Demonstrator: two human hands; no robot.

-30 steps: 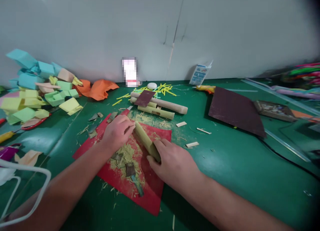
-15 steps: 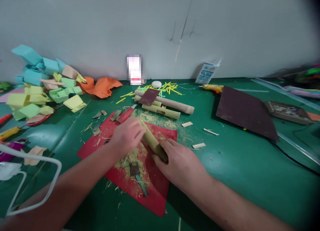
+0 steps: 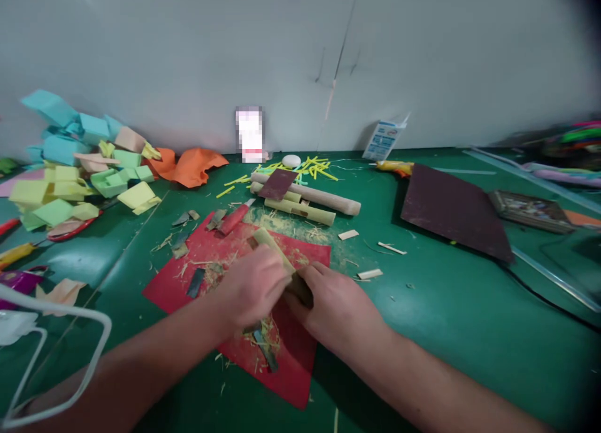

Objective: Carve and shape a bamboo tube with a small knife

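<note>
My right hand (image 3: 340,301) is wrapped round the near end of a bamboo tube (image 3: 268,238), which slants away over a red sheet (image 3: 162,281). Pressed against the tube's left side, close to the right hand, is my left hand (image 3: 263,280); its fingers are closed, and whatever they hold is hidden. Shavings and dust cover the sheet, along with dark scraps, one of them a narrow strip (image 3: 265,351). On the sheet's far edge lies a red-handled knife (image 3: 235,218). Beyond it, more bamboo tubes (image 3: 323,214) lie together under a brown piece of sandpaper (image 3: 278,184).
Folded coloured papers (image 3: 66,148) and orange paper (image 3: 192,167) lie at left. Against the wall stand a lit phone (image 3: 250,134) and a blue-white packet (image 3: 385,139). A large brown sheet (image 3: 453,211) sits at right. A white cable-like loop (image 3: 101,333) crosses the lower left.
My left hand has slid along the tube from its far end toward my right hand, uncovering the far end. My right hand keeps its grip. The view has shifted slightly.
</note>
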